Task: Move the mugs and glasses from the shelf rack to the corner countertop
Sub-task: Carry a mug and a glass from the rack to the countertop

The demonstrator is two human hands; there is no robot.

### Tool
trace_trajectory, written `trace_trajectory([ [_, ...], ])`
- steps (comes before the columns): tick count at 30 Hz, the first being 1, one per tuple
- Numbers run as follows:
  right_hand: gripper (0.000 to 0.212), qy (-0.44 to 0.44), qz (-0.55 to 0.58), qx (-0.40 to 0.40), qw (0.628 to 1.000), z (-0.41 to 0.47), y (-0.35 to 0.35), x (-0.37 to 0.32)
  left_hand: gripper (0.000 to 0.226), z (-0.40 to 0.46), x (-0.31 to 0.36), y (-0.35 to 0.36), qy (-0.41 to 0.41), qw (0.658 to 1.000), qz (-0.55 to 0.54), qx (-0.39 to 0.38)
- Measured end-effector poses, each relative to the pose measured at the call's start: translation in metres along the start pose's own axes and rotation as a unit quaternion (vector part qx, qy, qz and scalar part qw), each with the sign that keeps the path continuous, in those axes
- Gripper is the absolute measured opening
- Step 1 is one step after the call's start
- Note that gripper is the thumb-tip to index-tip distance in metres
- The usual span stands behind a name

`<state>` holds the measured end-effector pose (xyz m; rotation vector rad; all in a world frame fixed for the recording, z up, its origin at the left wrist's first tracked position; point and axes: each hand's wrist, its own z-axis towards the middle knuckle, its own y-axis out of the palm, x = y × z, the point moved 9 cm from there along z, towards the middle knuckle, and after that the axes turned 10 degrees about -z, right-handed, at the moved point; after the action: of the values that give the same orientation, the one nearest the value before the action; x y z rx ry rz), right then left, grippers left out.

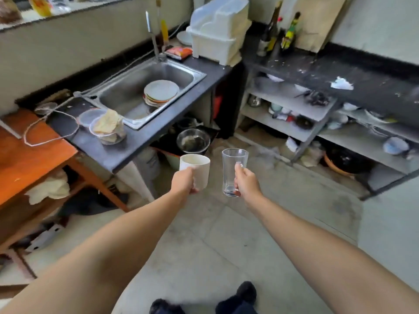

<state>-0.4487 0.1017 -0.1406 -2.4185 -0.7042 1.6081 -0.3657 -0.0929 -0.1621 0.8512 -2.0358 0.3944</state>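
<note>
My left hand (184,181) grips a cream mug (199,169) by its side, held upright over the floor. My right hand (246,182) holds a clear glass (232,168) by its handle, also upright and empty. Both are out in front of me at mid-frame, a short gap apart. The grey shelf rack (292,105) stands at the right under the dark countertop (340,71), with bowls and small dishes on its shelves. The corner of the countertop (256,57) lies at the back, between the white dish rack and the bottles.
A steel sink (136,87) with stacked plates (161,92) is at the left. A white dish rack (218,30) and bottles (271,30) stand at the back corner. An orange table (25,152) is at the far left; a steel bowl (192,140) sits under the sink counter.
</note>
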Motion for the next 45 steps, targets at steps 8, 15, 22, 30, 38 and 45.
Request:
trace_trajectory([
  [8,0.040,0.065,0.017,0.097,0.993,0.040,-0.204,0.075,0.046,-0.029,-0.055,0.218,-0.049,0.995,0.021,-0.079],
  [15,0.043,0.127,0.062,0.179,0.974,0.073,-0.331,0.131,0.049,-0.044,-0.071,0.368,-0.055,0.979,0.100,-0.168],
  [22,0.043,0.174,0.122,0.243,0.946,0.137,-0.417,0.155,0.049,-0.021,-0.068,0.513,-0.051,0.956,0.155,-0.244],
  [30,0.042,0.171,0.140,0.304,0.927,0.236,-0.534,0.118,0.053,0.029,-0.010,0.696,-0.031,0.925,0.199,-0.323],
  [38,0.042,0.164,0.167,0.323,0.917,0.331,-0.633,0.096,0.049,0.062,0.015,0.840,-0.052,0.924,0.200,-0.322],
  [45,0.041,0.139,0.157,0.318,0.925,0.448,-0.736,0.092,0.054,0.106,0.031,0.978,-0.047,0.929,0.201,-0.307],
])
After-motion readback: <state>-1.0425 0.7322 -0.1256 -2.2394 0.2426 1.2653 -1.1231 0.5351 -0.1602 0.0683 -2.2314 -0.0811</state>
